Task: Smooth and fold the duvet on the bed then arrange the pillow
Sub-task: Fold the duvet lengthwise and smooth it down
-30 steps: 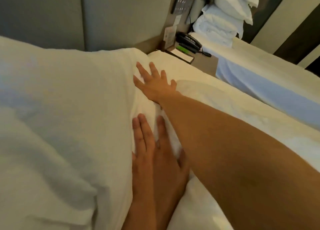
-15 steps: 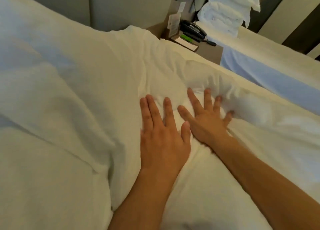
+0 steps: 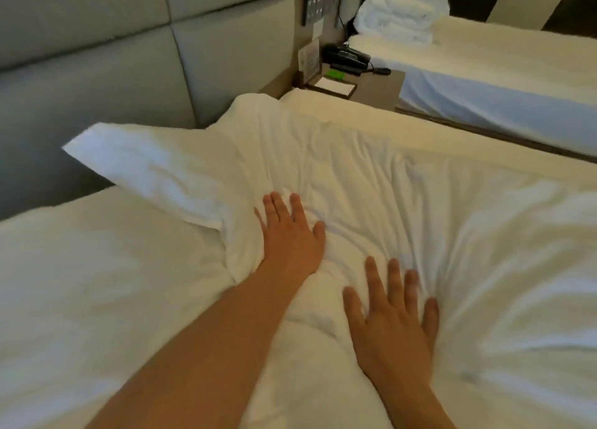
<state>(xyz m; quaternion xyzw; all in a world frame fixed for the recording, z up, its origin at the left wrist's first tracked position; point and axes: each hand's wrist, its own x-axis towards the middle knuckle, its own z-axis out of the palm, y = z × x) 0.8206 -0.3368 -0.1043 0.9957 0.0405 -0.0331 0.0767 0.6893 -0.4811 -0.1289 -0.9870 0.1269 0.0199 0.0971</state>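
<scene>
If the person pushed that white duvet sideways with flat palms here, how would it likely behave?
The duvet looks soft and floppy: creases fan out around the left hand and right hand, so it would probably bunch rather than slide as one sheet. It puffs around both palms, suggesting a light, compressible fill. Its raised corner flap would likely flop over.

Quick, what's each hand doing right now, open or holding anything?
Left hand: open, palm flat on the white duvet, holding nothing.
Right hand: open, fingers spread, pressed flat on the duvet, holding nothing.
</scene>
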